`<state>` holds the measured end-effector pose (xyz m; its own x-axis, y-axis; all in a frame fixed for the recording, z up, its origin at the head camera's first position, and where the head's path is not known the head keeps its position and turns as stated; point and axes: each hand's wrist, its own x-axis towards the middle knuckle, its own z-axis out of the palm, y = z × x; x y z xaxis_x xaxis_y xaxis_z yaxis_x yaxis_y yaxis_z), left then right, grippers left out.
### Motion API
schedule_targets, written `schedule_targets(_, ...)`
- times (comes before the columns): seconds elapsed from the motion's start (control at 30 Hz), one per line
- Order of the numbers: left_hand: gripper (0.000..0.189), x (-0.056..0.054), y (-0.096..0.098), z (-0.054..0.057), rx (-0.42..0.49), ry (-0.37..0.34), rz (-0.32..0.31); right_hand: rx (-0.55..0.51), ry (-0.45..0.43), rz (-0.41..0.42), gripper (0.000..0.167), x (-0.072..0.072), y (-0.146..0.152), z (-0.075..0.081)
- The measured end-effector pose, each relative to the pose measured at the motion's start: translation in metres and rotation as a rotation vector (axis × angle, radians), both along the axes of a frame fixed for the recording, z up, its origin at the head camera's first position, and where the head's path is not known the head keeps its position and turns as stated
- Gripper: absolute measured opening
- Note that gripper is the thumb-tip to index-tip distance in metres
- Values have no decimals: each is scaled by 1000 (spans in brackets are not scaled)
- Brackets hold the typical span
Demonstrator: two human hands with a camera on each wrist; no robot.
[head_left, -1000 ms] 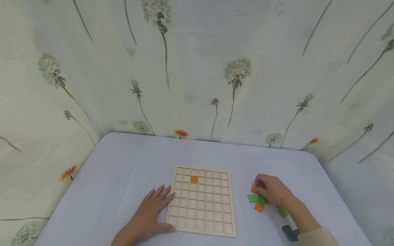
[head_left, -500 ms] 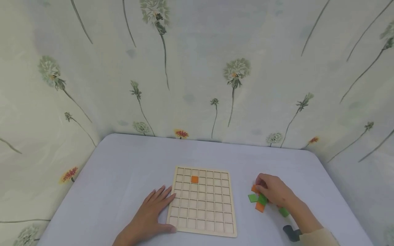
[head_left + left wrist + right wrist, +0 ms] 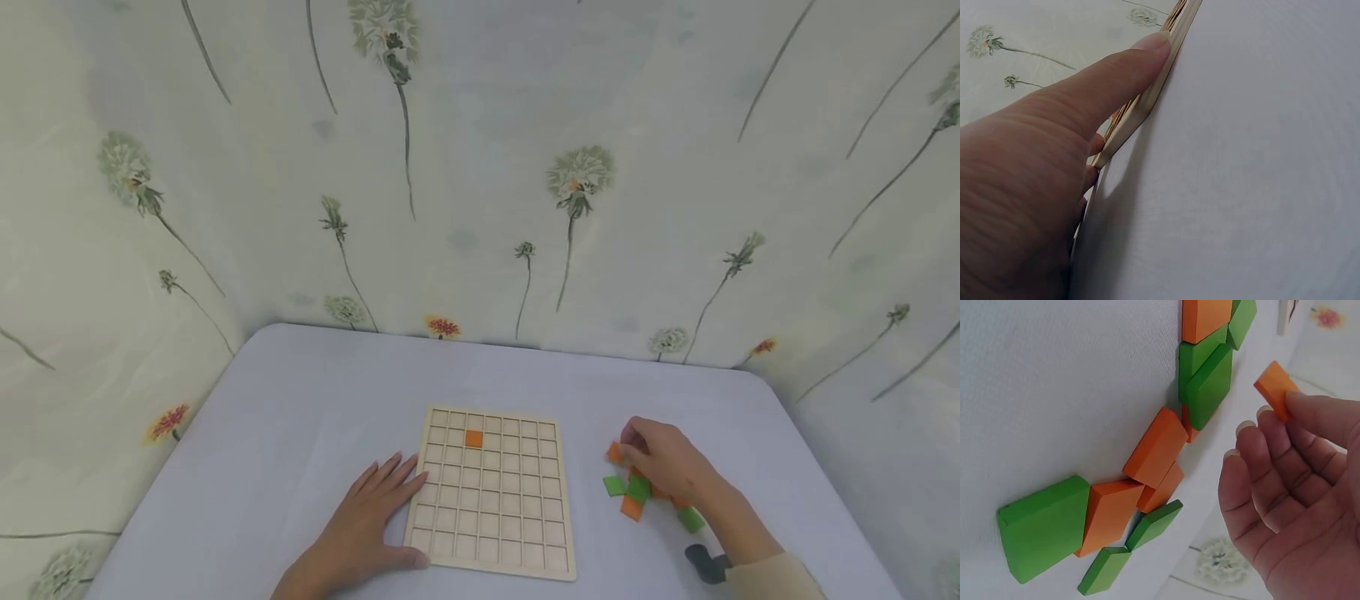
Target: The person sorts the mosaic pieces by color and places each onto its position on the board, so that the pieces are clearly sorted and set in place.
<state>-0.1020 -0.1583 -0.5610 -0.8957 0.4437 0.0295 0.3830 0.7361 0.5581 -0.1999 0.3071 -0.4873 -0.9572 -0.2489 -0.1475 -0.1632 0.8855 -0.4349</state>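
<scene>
A square wooden grid board (image 3: 489, 500) lies on the white table, with one orange tile (image 3: 474, 438) sitting in a cell near its top. My left hand (image 3: 356, 525) rests at the board's left side, fingers spread; in the left wrist view its thumb (image 3: 1147, 56) touches the board's edge. To the right of the board, my right hand (image 3: 663, 458) pinches an orange square tile (image 3: 1275, 387) between thumb and finger. The held tile is above the table, over a loose heap of green tiles (image 3: 1044, 528) and orange tiles (image 3: 1155, 447), partly overlapping one another.
A dark grey object (image 3: 705, 564) lies near the right sleeve (image 3: 772, 578), partly covered by it. Behind the white table (image 3: 360, 375) hangs a flower-printed cloth (image 3: 465, 167), which also runs along both sides.
My right hand has lifted slightly, and the orange tile in its fingers has come up and away from the heap. My left hand and the board stay where they were.
</scene>
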Motion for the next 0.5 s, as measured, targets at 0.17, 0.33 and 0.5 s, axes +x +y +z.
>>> schedule_targets(0.17, 111, -1, 1, 1, -4, -9, 8, -16, 43, 16, 8, 0, -3, 1)
schedule_targets(0.33, 110, 0, 1, 0, -9, 0, 5, -39, 63, 14, 7, 0, -6, 1)
schedule_targets(0.5, 110, 0, 1, 1, -8, 1, 1, -37, 60, -1, 7, 0, -13, 2)
